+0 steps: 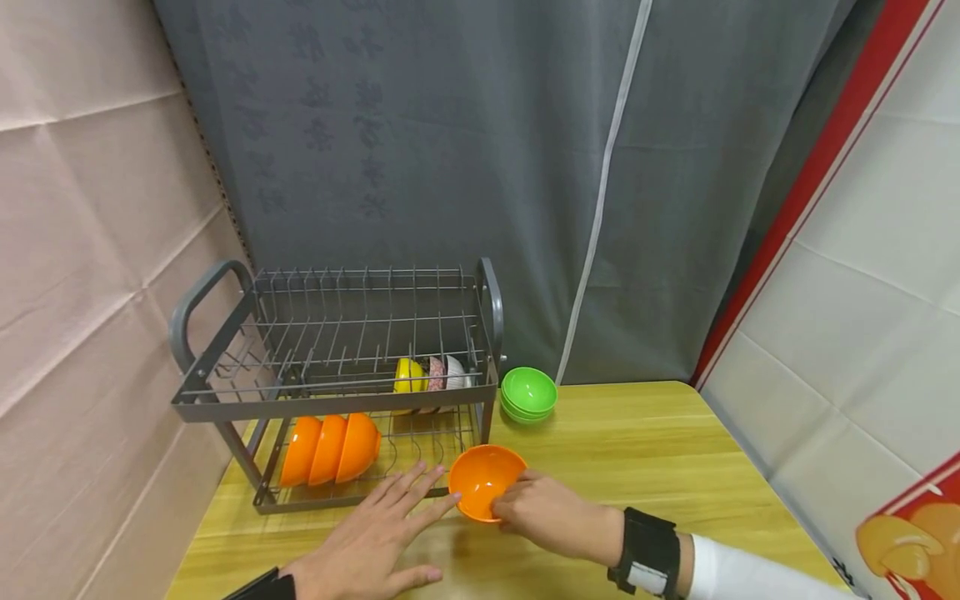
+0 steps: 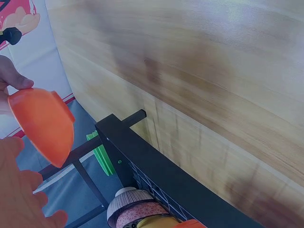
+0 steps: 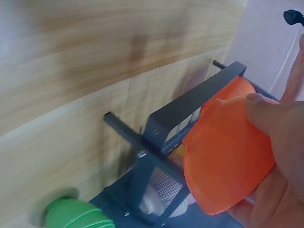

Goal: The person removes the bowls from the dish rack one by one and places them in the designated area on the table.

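Note:
My right hand [image 1: 536, 510] pinches the rim of an orange bowl [image 1: 483, 479], thumb on the outside, with the bowl raised in front of the rack's right corner. Fingers spread, my left hand [image 1: 375, 533] hovers left of the bowl, its fingertips near the rim and holding nothing. Three more orange bowls [image 1: 358, 450] lean in a row on the lower tier of the dark dish rack [image 1: 337, 408], at its left. Behind them, toward the right, a yellow bowl [image 1: 408, 375], a pink patterned bowl and a white striped bowl [image 2: 128, 202] stand on edge.
Stacked green bowls [image 1: 528, 393] sit on the wooden table [image 1: 637, 450] just right of the rack. The rack's upper tier [image 1: 360, 333] has wire slots and raised side handles. A grey curtain [image 1: 450, 167] hangs behind the table, and pale cloth [image 1: 97, 250] covers the left side.

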Tool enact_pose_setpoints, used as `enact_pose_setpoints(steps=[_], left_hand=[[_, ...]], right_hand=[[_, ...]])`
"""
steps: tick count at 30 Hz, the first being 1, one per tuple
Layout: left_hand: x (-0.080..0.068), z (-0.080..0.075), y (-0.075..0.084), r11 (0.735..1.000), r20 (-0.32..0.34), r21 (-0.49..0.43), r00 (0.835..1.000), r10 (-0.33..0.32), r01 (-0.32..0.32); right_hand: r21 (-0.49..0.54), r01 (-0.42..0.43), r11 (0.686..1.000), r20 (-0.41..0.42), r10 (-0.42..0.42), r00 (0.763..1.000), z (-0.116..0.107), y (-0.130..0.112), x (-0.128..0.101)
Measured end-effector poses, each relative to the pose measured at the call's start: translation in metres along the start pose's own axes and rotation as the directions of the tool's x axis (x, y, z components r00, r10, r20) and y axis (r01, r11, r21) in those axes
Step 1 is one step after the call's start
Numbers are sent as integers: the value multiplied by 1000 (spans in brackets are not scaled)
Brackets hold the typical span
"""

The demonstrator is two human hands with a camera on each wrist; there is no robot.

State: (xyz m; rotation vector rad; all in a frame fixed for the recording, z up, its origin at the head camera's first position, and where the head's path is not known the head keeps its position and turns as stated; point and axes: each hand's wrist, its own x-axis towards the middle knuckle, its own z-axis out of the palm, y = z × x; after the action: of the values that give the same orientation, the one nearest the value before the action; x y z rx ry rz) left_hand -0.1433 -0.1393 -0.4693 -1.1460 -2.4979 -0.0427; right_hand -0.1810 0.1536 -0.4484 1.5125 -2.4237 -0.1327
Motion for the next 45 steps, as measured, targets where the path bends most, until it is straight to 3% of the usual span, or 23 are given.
enact_pose_setpoints(steps=[5, 16, 30, 34, 45], left_hand=[[2, 1, 2, 1000, -13, 19, 1000, 13, -12], [6, 2, 6, 999, 54, -29, 998, 30, -28], [19, 7, 15, 996, 24, 5, 996, 91, -91], [21, 6, 15, 995, 21, -19, 995, 93, -93], [24, 5, 15, 992, 103, -113, 992, 75, -63]], right_hand=[[21, -44, 999, 11, 43, 999, 2, 9, -13], [38, -164, 986, 48, 162, 986, 12, 30, -29], [47, -263, 964, 48, 261, 964, 34, 51, -38], [79, -280, 957, 36, 278, 960, 45, 57, -39], [85, -325, 942, 55, 321, 945, 73, 66, -35]])
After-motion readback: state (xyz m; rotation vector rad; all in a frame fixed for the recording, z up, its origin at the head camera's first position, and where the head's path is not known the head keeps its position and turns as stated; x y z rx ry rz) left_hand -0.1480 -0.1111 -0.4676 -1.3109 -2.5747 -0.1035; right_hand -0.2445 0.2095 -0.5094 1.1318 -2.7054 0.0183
